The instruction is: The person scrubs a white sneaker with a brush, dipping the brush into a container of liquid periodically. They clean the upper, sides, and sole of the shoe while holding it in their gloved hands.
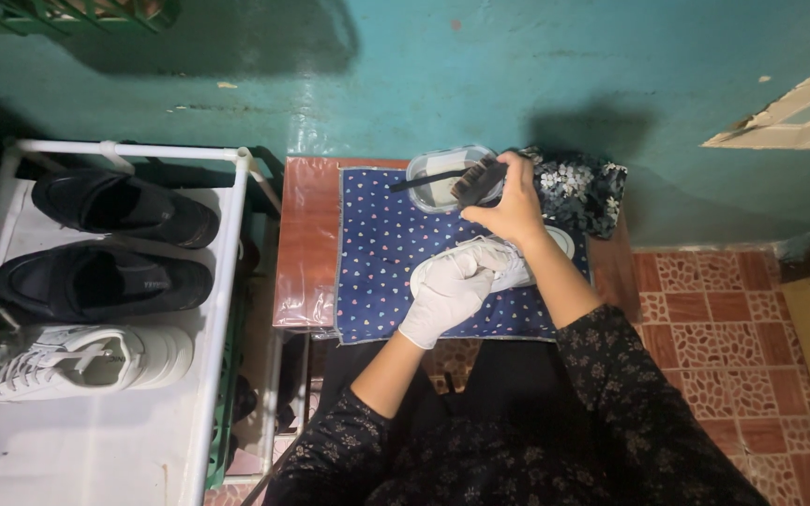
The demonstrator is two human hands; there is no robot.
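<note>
The right hand (pixel 515 201), bare, is closed around a dark-bristled brush with a black handle (pixel 473 180), holding it at the rim of a clear plastic tub of cloudy liquid (pixel 433 178). The left hand (pixel 450 292), in a thin white glove, is clamped over a white lace-up sneaker (pixel 499 258) that lies on its side in the middle of a blue cloth dotted with small hearts (pixel 377 253), itself spread over a small reddish-brown worktop (pixel 307 244). To do this well, I judge the brush should pick up only a little liquid and shed the excess against the tub's rim, while the gloved hand keeps the sneaker pinned flat so it does not slide on the cloth. Just behind the tub and touching the cloth's far corner sits a crumpled dark floral fabric (pixel 578 192). To the left stands a white tube-framed shoe rack (pixel 227 225) whose top shelf carries two black slip-on shoes (pixel 110 239) and another white sneaker (pixel 86 361) nearest the camera. No packages or readable labels show; the only sign-like thing is a pale tiled panel (pixel 799 117) at the upper right against the teal wall (pixel 480 66), above red patterned floor tiles (pixel 705 328).
</note>
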